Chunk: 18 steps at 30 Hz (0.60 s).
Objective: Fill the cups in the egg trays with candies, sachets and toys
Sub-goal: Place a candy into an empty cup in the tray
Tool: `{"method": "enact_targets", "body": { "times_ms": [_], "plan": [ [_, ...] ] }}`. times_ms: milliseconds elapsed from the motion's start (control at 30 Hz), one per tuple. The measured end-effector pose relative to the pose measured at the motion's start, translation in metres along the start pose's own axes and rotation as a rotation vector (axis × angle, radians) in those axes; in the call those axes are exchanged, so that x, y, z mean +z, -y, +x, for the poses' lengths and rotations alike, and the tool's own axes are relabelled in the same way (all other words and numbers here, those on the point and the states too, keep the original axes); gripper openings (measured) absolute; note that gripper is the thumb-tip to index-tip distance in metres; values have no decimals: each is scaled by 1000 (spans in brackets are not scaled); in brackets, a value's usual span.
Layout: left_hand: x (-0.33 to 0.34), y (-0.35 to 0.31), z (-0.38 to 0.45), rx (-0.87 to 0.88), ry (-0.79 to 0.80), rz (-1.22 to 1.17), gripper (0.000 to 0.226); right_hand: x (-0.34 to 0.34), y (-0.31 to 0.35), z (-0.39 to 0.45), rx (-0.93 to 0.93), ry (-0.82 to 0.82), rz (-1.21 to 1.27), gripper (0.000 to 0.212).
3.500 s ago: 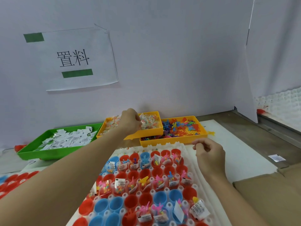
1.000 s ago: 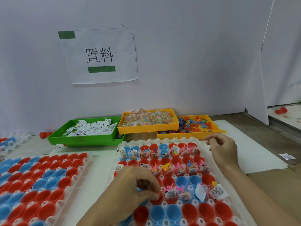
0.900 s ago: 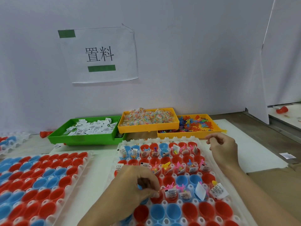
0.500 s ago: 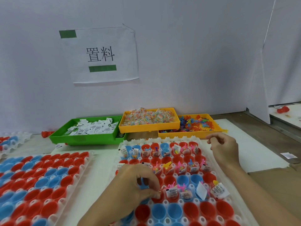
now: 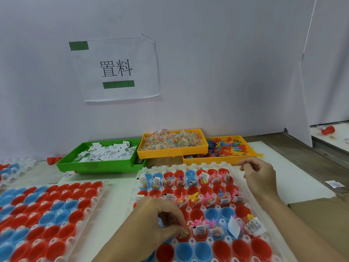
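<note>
Our left hand (image 5: pixel 160 222) curls its fingertips around a small candy packet (image 5: pixel 184 233), pressing it down into a red cup (image 5: pixel 182 237) in the near half of the right egg tray (image 5: pixel 207 165). We judge the packet light, crinkly and a bit slippery, so a pinch at its top edge suits it best, and the cups look loose enough to tip if we shove. Our right hand (image 5: pixel 258 178) hovers at the far right corner of that tray, fingers curled together; we cannot tell if it holds anything. Empty cups wait in the nearest row, so there is room to work toward us. Further out, the left egg tray (image 5: pixel 98 191) sits just beside, all cups bare. Far off, the green bin (image 5: pixel 98 166) of sachets, the candy bin (image 5: pixel 170 154) and the toy bin (image 5: pixel 217 160) stand against the wall, within clear reach over the trays.
</note>
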State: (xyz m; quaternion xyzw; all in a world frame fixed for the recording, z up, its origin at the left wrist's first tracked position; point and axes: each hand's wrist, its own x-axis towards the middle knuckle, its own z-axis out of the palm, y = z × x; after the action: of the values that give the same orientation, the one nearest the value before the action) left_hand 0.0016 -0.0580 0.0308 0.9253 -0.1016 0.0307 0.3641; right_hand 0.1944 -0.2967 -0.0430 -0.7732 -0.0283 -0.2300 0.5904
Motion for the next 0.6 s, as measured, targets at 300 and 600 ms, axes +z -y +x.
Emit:
{"method": "enact_targets", "body": {
  "times_ms": [300,600],
  "plan": [
    [0,-5,2,-27,56,76,31,1,0,0,6,-1,-2,27],
    [-8,5,0,36,59,62,20,0,-1,0,7,-4,-6,31]
  ]
}}
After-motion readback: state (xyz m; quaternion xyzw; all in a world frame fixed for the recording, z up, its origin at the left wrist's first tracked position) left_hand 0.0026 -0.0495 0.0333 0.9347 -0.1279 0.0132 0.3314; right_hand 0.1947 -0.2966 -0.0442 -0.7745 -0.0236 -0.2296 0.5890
